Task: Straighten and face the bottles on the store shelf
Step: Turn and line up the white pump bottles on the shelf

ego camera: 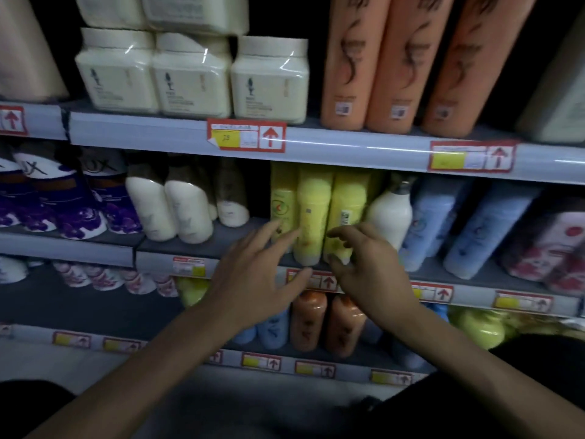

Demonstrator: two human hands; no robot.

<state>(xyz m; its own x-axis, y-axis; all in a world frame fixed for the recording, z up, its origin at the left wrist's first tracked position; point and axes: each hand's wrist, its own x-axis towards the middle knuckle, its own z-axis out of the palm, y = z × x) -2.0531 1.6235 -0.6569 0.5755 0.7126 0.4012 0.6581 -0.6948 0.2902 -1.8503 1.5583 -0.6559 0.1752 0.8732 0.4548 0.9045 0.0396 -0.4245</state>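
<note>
Three yellow bottles stand side by side on the middle shelf (202, 245): a left one (282, 201) with its label forward, a middle one (311, 213) and a right one (346, 210) with a barcode facing out. My left hand (256, 274) is spread, fingers straight, its fingertips at the foot of the left and middle yellow bottles. My right hand (364, 267) hovers in front of the right yellow bottle, fingers loosely bent around its lower part; whether it touches is unclear.
White bottles (186, 210) stand left of the yellow ones, a white pump bottle (392, 213) and pale blue bottles (487, 229) to the right. Cream tubs (190, 80) and tall orange bottles (408, 58) fill the shelf above. Brown bottles (308, 321) sit on the shelf below.
</note>
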